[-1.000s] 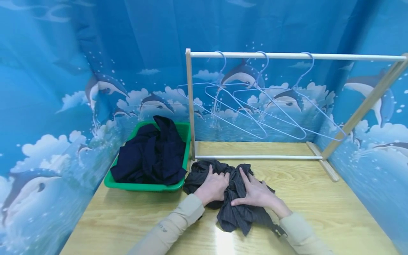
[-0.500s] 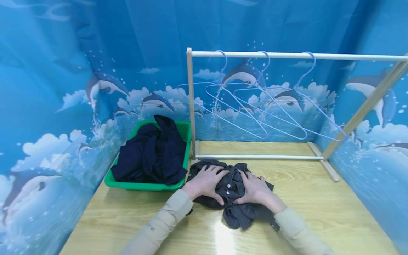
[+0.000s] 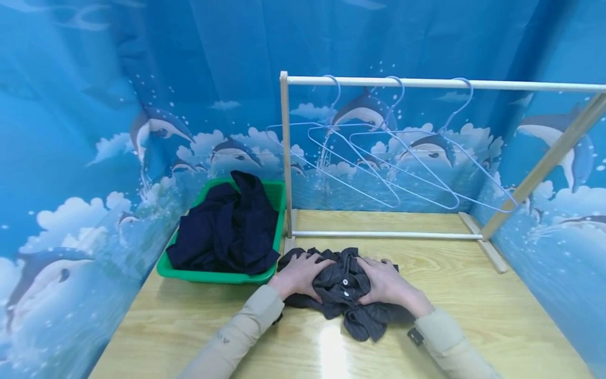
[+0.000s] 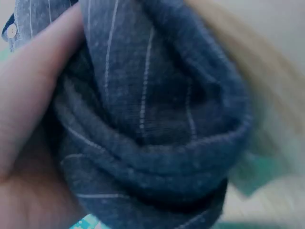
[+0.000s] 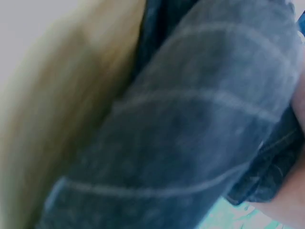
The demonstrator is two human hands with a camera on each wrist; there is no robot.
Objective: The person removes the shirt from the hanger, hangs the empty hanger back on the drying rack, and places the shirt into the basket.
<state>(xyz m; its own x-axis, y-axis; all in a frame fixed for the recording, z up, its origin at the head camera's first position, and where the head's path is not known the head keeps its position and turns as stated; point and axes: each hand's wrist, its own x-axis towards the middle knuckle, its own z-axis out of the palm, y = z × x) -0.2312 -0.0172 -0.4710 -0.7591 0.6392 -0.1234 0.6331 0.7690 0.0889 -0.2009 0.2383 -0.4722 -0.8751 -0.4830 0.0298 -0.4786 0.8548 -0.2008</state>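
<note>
A dark grey pinstriped shirt (image 3: 337, 289) with white buttons lies bunched up on the table. My left hand (image 3: 299, 275) grips its left side, with the thumb toward the middle. From the other side my right hand (image 3: 388, 283) grips the cloth, its fingers curved over the far edge. Folded layers of the striped shirt (image 4: 147, 95) fill the left wrist view beside the hand (image 4: 24, 95). The right wrist view is mostly taken up by a fold of the same shirt (image 5: 190, 129); only part of the hand shows at its right edge.
Left of the shirt stands a green basket (image 3: 208, 277) heaped with dark navy clothing (image 3: 222, 231). Behind, a clothes rack (image 3: 385, 235) carries several light blue wire hangers (image 3: 428, 171). The wooden table (image 3: 497, 316) ends at dolphin-print curtains (image 3: 85, 200).
Both hands have shifted their hold on the shirt and gathered it into a more compact bundle. White buttons have come into view. The basket and hangers stay put.
</note>
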